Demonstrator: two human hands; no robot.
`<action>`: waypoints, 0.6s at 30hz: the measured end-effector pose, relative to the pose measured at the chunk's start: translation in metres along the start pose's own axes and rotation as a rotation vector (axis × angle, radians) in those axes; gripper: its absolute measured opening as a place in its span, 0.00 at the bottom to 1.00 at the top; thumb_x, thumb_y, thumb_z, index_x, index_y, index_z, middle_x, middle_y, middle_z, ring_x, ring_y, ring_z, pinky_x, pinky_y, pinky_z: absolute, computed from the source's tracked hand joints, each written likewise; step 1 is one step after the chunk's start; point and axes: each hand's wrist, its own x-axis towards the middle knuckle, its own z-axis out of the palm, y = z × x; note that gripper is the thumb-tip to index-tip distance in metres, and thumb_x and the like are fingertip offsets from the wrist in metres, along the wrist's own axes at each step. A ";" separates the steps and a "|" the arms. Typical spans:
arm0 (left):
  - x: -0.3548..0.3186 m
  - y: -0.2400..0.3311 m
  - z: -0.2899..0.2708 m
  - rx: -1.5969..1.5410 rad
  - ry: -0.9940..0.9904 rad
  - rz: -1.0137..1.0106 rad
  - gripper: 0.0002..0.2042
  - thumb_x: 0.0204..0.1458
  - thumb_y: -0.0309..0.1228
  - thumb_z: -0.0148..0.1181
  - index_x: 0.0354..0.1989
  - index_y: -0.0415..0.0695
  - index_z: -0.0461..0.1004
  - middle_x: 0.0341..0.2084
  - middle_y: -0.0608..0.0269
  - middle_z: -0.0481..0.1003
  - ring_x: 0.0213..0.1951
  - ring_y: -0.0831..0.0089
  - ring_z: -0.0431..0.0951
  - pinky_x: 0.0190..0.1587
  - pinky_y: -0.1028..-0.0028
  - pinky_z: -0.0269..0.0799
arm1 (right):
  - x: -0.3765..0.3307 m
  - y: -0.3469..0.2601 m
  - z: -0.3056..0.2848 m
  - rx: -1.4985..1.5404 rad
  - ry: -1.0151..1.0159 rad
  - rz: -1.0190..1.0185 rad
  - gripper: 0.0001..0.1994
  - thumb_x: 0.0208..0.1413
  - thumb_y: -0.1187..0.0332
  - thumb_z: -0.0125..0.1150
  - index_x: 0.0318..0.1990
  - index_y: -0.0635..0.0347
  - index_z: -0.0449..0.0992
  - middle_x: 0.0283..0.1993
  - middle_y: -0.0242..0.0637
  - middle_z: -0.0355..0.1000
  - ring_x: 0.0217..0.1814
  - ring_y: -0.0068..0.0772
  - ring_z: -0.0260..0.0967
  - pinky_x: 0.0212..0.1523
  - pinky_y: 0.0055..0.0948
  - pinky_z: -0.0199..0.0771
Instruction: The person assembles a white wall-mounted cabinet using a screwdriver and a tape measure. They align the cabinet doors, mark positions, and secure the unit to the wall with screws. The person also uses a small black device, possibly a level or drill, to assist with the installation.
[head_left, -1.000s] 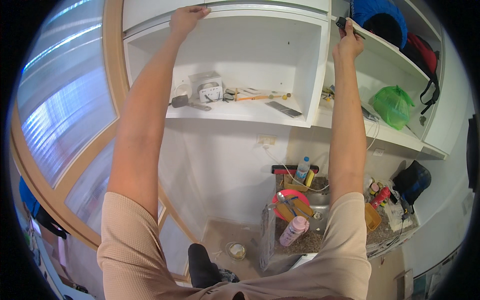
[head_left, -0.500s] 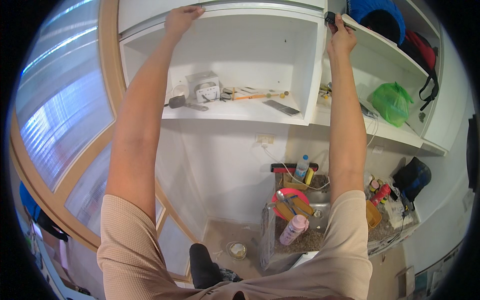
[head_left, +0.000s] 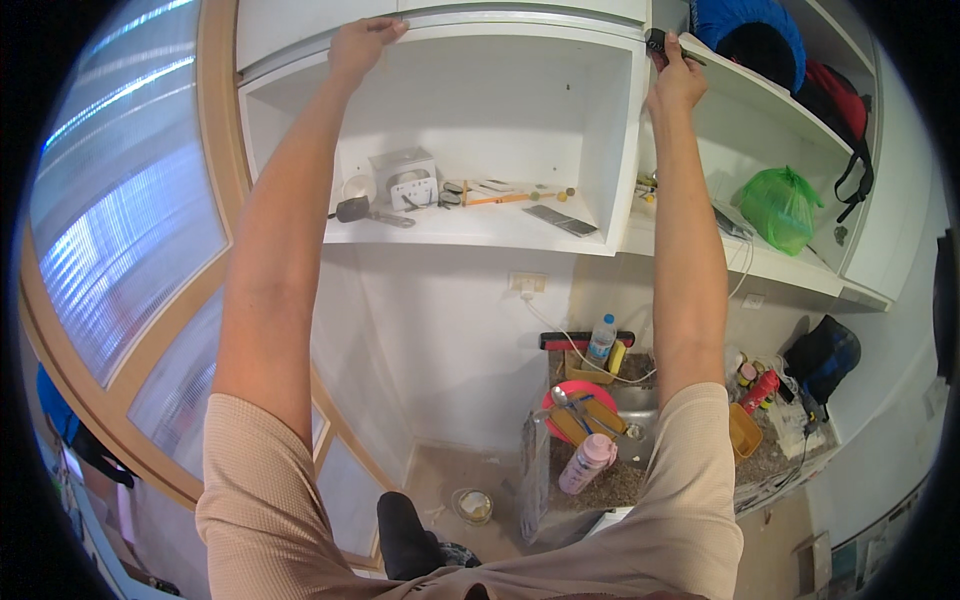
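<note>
Both my arms are raised to the white wall cabinet (head_left: pixel 510 120). My left hand (head_left: pixel 362 50) has its fingers pinched together at the strip along the cabinet's upper edge; anything between the fingertips is too small to make out. At the right end of that edge, beside the upright panel, my right hand (head_left: pixel 678 80) is closed around a small black tool (head_left: pixel 656 42). A thin dark part of it sticks out to the right past my fingers. On the cabinet shelf below lie a clear-and-white box (head_left: pixel 410 180), a dark-headed utensil (head_left: pixel 353 209) and a grey flat piece (head_left: pixel 562 219).
On the right shelves are a green plastic bag (head_left: pixel 780 212), a blue bag (head_left: pixel 750 30) and a red-black backpack (head_left: pixel 836 100). A counter below holds a pink bottle (head_left: pixel 587 463), a water bottle (head_left: pixel 602 340), a pink-red basin (head_left: pixel 560 424) and a sink (head_left: pixel 640 402). Frosted sliding panels (head_left: pixel 130 200) stand left.
My right hand has shifted slightly left and down with the black tool. My left hand stays nearly in place at the upper edge. The view has moved a little.
</note>
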 end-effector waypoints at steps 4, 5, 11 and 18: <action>0.000 -0.003 -0.008 -0.036 -0.025 0.024 0.26 0.50 0.54 0.77 0.49 0.46 0.87 0.43 0.64 0.86 0.50 0.70 0.82 0.58 0.68 0.72 | 0.005 -0.008 -0.006 -0.035 -0.004 -0.053 0.12 0.59 0.74 0.74 0.39 0.73 0.75 0.42 0.46 0.78 0.42 0.37 0.80 0.46 0.38 0.92; 0.000 -0.003 -0.007 -0.040 -0.020 0.027 0.26 0.50 0.54 0.77 0.49 0.46 0.87 0.43 0.64 0.86 0.50 0.70 0.82 0.58 0.68 0.72 | 0.005 -0.009 -0.005 -0.031 0.041 -0.062 0.12 0.60 0.74 0.74 0.39 0.73 0.75 0.42 0.46 0.78 0.42 0.37 0.80 0.45 0.38 0.92; 0.001 -0.006 -0.006 -0.053 -0.027 0.035 0.25 0.51 0.53 0.76 0.49 0.46 0.87 0.42 0.64 0.86 0.51 0.70 0.82 0.58 0.68 0.72 | 0.000 -0.001 -0.001 -0.004 0.043 0.017 0.12 0.60 0.73 0.73 0.38 0.73 0.75 0.42 0.47 0.78 0.41 0.37 0.80 0.44 0.39 0.92; -0.004 0.004 -0.004 -0.017 -0.021 -0.013 0.26 0.51 0.55 0.75 0.49 0.47 0.87 0.43 0.64 0.86 0.51 0.69 0.82 0.58 0.68 0.72 | 0.004 0.000 -0.011 0.005 -0.065 0.019 0.14 0.59 0.70 0.75 0.35 0.71 0.74 0.41 0.46 0.78 0.40 0.37 0.80 0.43 0.36 0.91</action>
